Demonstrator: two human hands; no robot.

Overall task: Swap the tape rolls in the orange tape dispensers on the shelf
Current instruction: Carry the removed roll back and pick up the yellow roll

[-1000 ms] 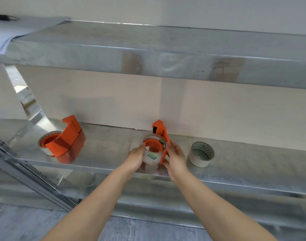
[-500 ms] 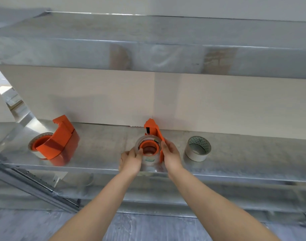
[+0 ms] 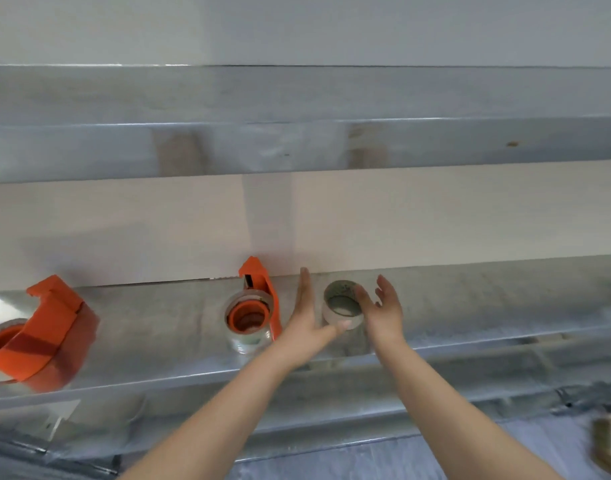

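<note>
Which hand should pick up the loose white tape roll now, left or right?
Probably the right hand: its fingers already reach over the loose white roll. The left hand lies open between that roll and the middle dispenser, only its thumb at the roll's front.

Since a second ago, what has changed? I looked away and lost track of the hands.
Both hands let go of the middle dispenser and moved right to the loose white tape roll. The left hand is open on its near left side, thumb at the roll's front edge; the right hand is open, fingers at its right rim. The roll is not lifted. Both dispensers, including the left dispenser, and the roll kept their places on the shelf.
</note>
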